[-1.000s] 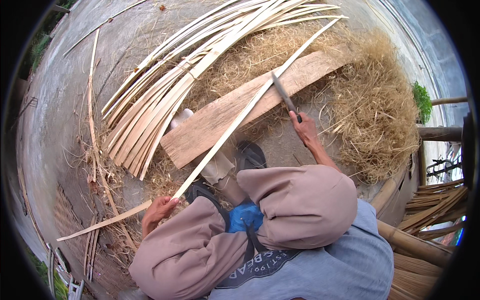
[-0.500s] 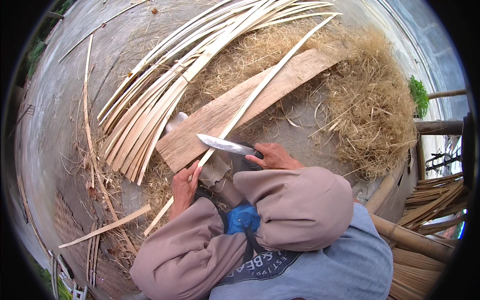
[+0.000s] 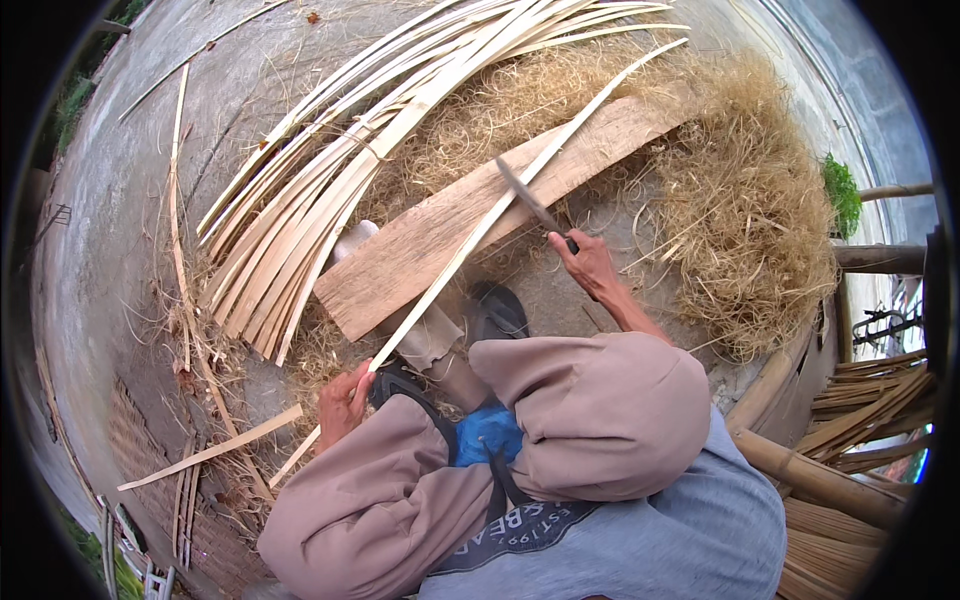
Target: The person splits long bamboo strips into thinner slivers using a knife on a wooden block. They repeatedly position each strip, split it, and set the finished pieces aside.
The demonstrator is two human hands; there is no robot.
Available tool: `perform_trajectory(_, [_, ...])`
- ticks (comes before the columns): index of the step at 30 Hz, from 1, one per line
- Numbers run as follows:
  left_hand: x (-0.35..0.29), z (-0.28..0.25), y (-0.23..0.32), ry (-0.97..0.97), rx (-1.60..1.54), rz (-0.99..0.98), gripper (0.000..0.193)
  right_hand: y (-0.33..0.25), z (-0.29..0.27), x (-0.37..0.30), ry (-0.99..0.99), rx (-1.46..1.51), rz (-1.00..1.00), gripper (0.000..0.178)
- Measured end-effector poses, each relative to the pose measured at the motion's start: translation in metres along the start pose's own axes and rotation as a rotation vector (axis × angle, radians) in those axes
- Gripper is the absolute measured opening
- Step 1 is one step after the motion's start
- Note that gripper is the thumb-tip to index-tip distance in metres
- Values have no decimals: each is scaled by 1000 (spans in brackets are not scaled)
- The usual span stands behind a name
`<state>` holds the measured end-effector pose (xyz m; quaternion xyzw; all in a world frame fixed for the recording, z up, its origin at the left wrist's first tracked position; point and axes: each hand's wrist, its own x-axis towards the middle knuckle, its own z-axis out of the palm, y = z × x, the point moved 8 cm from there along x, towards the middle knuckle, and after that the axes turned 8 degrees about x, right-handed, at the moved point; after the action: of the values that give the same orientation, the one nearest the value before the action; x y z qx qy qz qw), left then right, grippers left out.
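Note:
A long pale bamboo strip (image 3: 470, 243) runs slantwise across a flat wooden board (image 3: 385, 275). My left hand (image 3: 343, 402) is closed around its lower part, beside my left knee. In my right hand (image 3: 590, 265), the dark handle of a knife (image 3: 532, 198) is gripped. The blade points away to the upper left and crosses the strip over the board's middle; whether its edge touches the strip I cannot tell. The board's near end rests over a pale block or post that it partly hides.
A fanned bundle of bamboo strips (image 3: 330, 190) lies left of the board. Curly shavings (image 3: 745, 210) are heaped at the right and behind it. A loose strip (image 3: 212, 450) lies lower left. Bamboo poles (image 3: 820, 478) and more strips (image 3: 870, 410) stand at the right.
My right hand and the knife have moved up and away along the strip, the blade tilting more steeply. My left hand has shifted down and left, still holding the strip.

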<state>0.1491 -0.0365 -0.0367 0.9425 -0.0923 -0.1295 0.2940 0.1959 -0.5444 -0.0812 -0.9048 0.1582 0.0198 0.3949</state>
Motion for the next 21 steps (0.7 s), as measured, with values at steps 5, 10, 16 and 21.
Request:
perform_trajectory(5, [-54, -14, -52, 109, 96, 37, 28, -9, 1, 11, 30, 10, -29, 63])
perform_trajectory(10, [-69, -34, -68, 25, 36, -135, 43, 66, -85, 56, 304, 44, 243, 71])
perform_trajectory(16, [54, 66, 6, -607, -624, -375, 43, -10, 17, 2, 100, 294, 247, 66])
perform_trajectory(21, [77, 77, 27, -254, -23, 25, 38, -104, 69, -84, -257, -17, -138, 59])
